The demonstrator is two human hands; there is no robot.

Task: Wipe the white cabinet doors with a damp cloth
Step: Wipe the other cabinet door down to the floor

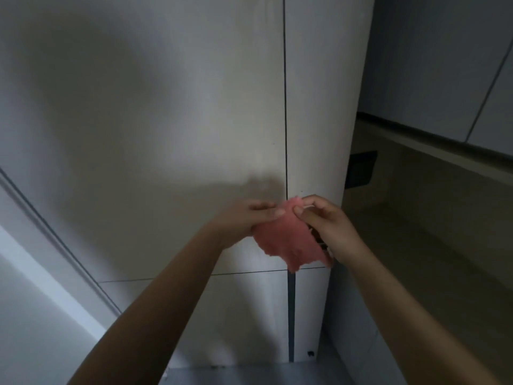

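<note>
Cloth held up between two hands in front of the white cabinet doors.

The pink cloth (pixel 286 240) hangs in the air at the seam between the wide left door (pixel 166 120) and the narrow right door (pixel 316 107), apparently off both surfaces, though contact at its top edge cannot be ruled out. The left hand (pixel 244 220) grips its left side with the fingers curled over the fabric; the right hand (pixel 324 226) pinches its upper corner between thumb and forefinger. Such a two-handed grip suggests the person is spreading or refolding the cloth to present a flat face before pressing it to a door. To the right, a table (pixel 433 207) sits under upper cabinets (pixel 433 65), well apart from the cloth.
</note>
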